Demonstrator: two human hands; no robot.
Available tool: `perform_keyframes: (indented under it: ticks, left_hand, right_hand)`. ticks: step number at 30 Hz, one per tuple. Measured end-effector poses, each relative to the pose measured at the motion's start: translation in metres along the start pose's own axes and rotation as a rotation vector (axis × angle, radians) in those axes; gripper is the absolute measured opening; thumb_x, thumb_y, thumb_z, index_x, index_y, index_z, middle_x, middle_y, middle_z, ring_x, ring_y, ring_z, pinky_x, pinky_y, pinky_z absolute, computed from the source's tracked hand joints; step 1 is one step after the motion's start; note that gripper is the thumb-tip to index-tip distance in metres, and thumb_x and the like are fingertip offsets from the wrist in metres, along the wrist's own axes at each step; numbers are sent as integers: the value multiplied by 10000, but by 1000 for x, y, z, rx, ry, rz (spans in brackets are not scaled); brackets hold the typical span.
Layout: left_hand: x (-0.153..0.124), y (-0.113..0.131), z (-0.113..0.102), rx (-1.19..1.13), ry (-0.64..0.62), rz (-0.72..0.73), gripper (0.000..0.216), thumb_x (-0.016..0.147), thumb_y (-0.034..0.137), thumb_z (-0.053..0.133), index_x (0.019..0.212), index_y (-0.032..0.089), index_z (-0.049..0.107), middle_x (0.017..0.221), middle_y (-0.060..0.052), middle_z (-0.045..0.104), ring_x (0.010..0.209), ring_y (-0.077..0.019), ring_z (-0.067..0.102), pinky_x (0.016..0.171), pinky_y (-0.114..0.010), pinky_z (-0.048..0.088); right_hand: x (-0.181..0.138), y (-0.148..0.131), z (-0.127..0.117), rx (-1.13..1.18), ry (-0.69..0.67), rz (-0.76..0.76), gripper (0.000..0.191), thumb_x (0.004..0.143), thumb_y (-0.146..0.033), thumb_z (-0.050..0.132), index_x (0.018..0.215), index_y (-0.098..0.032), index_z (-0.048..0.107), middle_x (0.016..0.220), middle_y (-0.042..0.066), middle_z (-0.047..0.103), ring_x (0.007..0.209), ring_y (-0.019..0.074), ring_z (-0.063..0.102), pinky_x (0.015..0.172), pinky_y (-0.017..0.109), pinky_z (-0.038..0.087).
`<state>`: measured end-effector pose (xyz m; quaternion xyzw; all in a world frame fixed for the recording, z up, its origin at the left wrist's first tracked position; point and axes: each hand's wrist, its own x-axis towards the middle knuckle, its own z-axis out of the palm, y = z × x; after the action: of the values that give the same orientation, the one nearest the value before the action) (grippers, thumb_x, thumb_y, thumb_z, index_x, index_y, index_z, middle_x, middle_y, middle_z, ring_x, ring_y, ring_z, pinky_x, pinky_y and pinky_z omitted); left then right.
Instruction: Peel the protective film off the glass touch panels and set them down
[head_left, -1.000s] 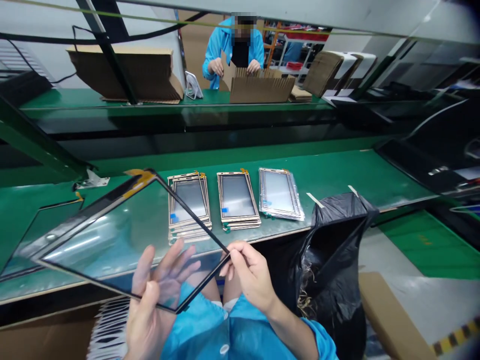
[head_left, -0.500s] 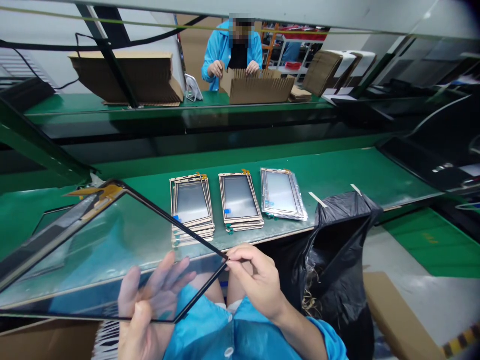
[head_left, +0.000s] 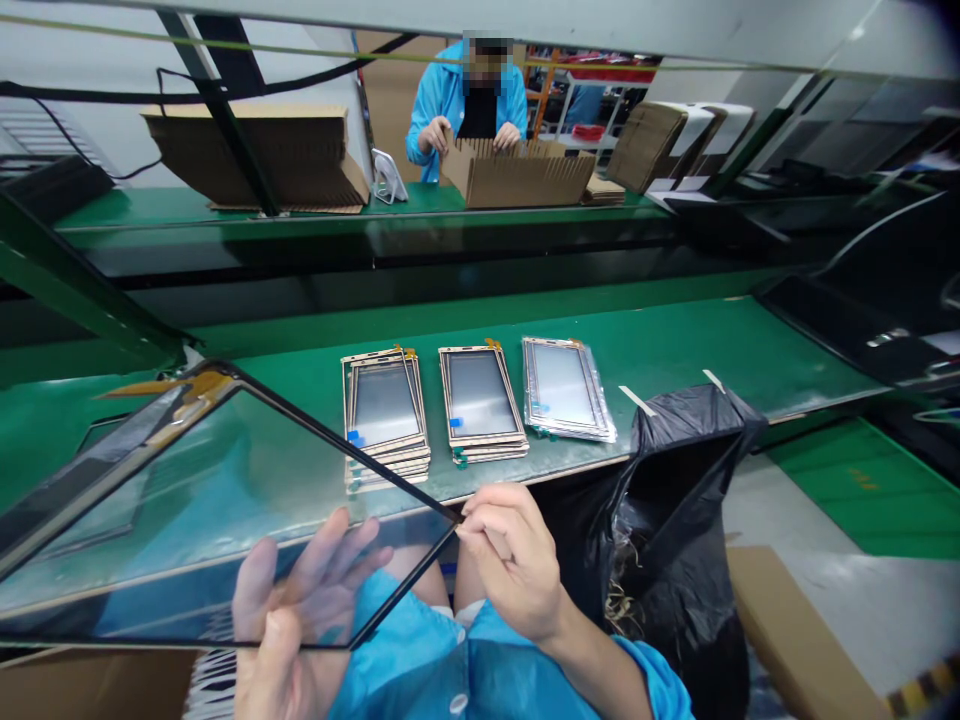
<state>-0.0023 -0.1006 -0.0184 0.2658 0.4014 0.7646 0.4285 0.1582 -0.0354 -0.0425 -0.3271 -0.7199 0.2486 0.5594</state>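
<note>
A clear touch screen panel (head_left: 217, 520) with a black border is tilted over the left side of the bench, a gold-coloured flex cable (head_left: 199, 390) at its upper corner. My left hand (head_left: 281, 640) grips its lower edge, thumb on the near side and fingers spread behind the glass, seen through it. At the right corner, the thumb and fingers of my right hand (head_left: 514, 565) are pinched together; anything thin between them is too small to make out. Beyond lie three stacks of smaller framed panels: a left stack (head_left: 385, 405), a middle stack (head_left: 484, 395) and a plastic-wrapped right stack (head_left: 566, 390).
A black bag (head_left: 675, 480) is taped to the front edge of the green bench (head_left: 675, 340), with tangled strips inside. Across the bench a co-worker (head_left: 427, 95) in blue has both hands at a slotted cardboard box (head_left: 525, 180). Cardboard (head_left: 795, 630) stands at lower right.
The panel's upper corner has shifted slightly left, and its cable has swung a little outward. My right fingers have curled slightly at the corner. The stacks have not moved.
</note>
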Motion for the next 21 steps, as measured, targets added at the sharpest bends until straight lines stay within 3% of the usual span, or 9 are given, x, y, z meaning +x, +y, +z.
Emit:
perform_keyframes:
  ticks: [5, 9, 11, 14, 17, 19, 21]
  left_hand:
    - [1, 1, 3, 23, 26, 3, 288, 869, 357, 563, 1126, 475, 620, 1094, 79, 705, 943, -219, 695, 747, -345, 612]
    - [0, 3, 4, 12, -5, 22, 284, 886, 356, 547, 1142, 460, 611, 1106, 78, 702, 962, -200, 689, 768, -317, 602]
    - [-2, 4, 3, 7, -26, 12, 283, 898, 354, 529, 1146, 468, 603, 1118, 88, 696, 979, -187, 683, 789, -303, 594]
    - [-3, 3, -2, -19, -61, -14, 299, 918, 344, 494, 1168, 484, 582, 1146, 90, 683, 1004, -183, 672, 813, -311, 586]
    - [-1, -1, -7, -60, -74, -1, 318, 931, 322, 473, 1193, 475, 569, 1181, 72, 669, 1045, -195, 654, 846, -334, 572]
    - [2, -5, -10, -79, -120, -1, 327, 927, 309, 489, 1201, 467, 571, 1198, 52, 662, 1076, -217, 638, 875, -361, 557]
    - [7, -8, -11, -75, -194, -81, 335, 927, 304, 494, 1224, 437, 572, 1236, 13, 643, 1136, -257, 598, 916, -407, 528]
  right_hand:
    - [-3, 0, 2, -198, 92, -126, 195, 850, -51, 534, 938, -216, 592, 859, 55, 536, 792, 193, 560, 667, 319, 504]
    - [-8, 1, 3, -208, 98, -143, 217, 841, -54, 565, 968, -226, 604, 852, 43, 520, 761, 180, 549, 638, 309, 495]
    - [-10, 2, 5, -137, 107, -85, 216, 832, -58, 580, 964, -228, 604, 866, 39, 518, 770, 176, 548, 663, 308, 494]
    - [-10, 2, 8, 101, 113, 148, 157, 867, -149, 569, 996, -238, 579, 922, 43, 533, 821, 182, 558, 690, 304, 493]
    - [-5, 2, 9, 425, -27, 379, 131, 929, -303, 515, 1011, -219, 574, 888, 43, 573, 762, 169, 587, 648, 275, 502]
    - [-1, 4, 5, 494, -106, 414, 202, 953, -358, 474, 963, -198, 597, 843, 43, 588, 714, 160, 596, 625, 260, 504]
    - [3, 7, -1, 356, -59, 358, 214, 965, -332, 450, 945, -190, 609, 889, 62, 593, 792, 177, 598, 652, 269, 503]
